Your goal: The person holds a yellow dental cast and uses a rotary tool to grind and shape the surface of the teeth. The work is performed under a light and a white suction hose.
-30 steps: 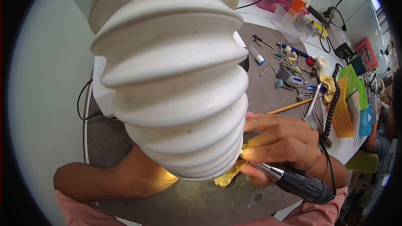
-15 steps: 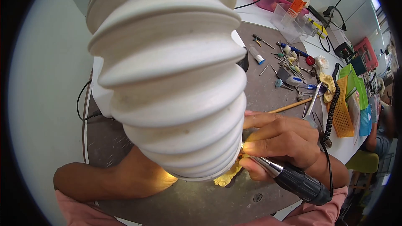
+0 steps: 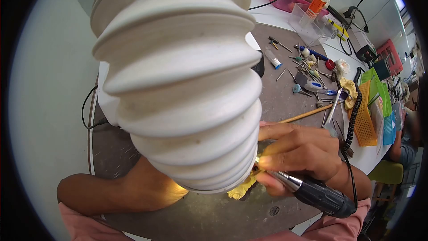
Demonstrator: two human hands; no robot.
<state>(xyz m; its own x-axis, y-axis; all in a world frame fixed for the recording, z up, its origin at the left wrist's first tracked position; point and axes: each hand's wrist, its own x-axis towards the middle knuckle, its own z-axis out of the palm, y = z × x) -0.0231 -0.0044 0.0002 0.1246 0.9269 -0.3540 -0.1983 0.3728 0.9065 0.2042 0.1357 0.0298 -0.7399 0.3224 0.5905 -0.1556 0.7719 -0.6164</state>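
Note:
A corded rotary handpiece (image 3: 321,195), black with a metal nose, is held in my right hand (image 3: 303,149), whose fingers close round its front end. Just left of those fingertips a jagged yellowish plaster piece (image 3: 240,190) shows in lamplight, partly covered by a white ribbed hose (image 3: 191,93). Only the wrist and heel of my left hand (image 3: 167,189) can be seen; the hose hides its fingers and whatever they touch. The handpiece tip is close to the plaster piece, but contact cannot be made out.
Several burs and small tools (image 3: 314,71) are scattered on the grey bench mat (image 3: 191,218). A wooden stick (image 3: 307,114) lies beyond my right hand. Orange (image 3: 365,116) and green baskets stand at the right, with a pink basin (image 3: 285,0) at the back. A person sits far right.
The handpiece and my right fingers have shifted very slightly. The hose and my left wrist stay practically where they were.

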